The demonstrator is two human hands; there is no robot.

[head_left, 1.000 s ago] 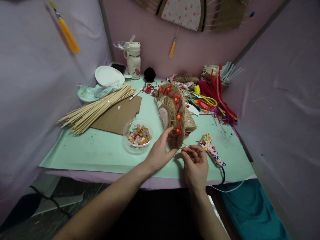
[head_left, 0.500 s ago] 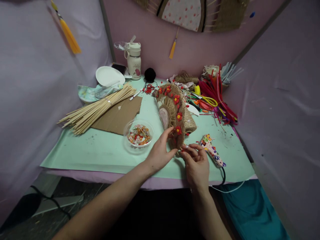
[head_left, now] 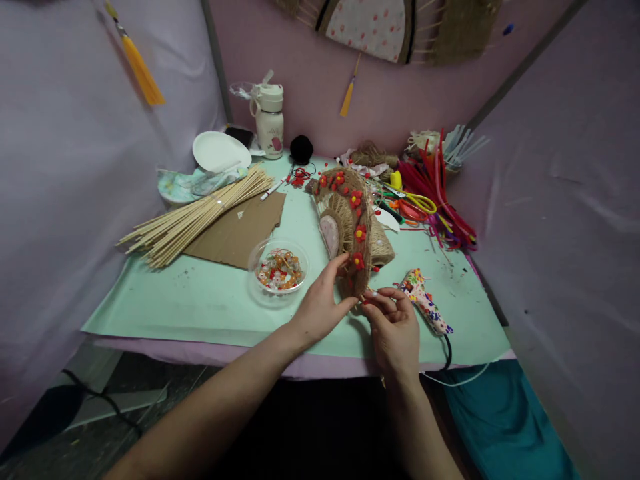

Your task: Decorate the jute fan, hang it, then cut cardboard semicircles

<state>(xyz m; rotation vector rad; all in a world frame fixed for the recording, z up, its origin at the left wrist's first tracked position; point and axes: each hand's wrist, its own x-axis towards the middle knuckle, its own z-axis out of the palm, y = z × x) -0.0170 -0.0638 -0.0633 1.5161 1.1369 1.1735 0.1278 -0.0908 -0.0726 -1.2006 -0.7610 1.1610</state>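
Observation:
My left hand (head_left: 320, 305) grips the near end of a burlap fan-shaped craft piece (head_left: 350, 227) trimmed with small red flowers, holding it on edge above the green mat (head_left: 200, 300). My right hand (head_left: 395, 327) pinches at the lower tip of the same piece, fingers pressed together on something small and red there. A clear bowl of mixed beads (head_left: 279, 270) stands just left of my left hand. A flower-patterned glue gun (head_left: 425, 308) lies right beside my right hand.
A bundle of bamboo skewers (head_left: 195, 217) lies on brown cardboard (head_left: 240, 230) at the left. A white bottle (head_left: 270, 120), a white plate (head_left: 220, 152), black yarn (head_left: 301, 148), scissors (head_left: 415, 200) and red pipe cleaners (head_left: 440, 200) crowd the back. Cloth walls close in on both sides.
My right hand has shifted a little up and left, closing in on the tip of the burlap piece. My left hand and the piece have barely moved.

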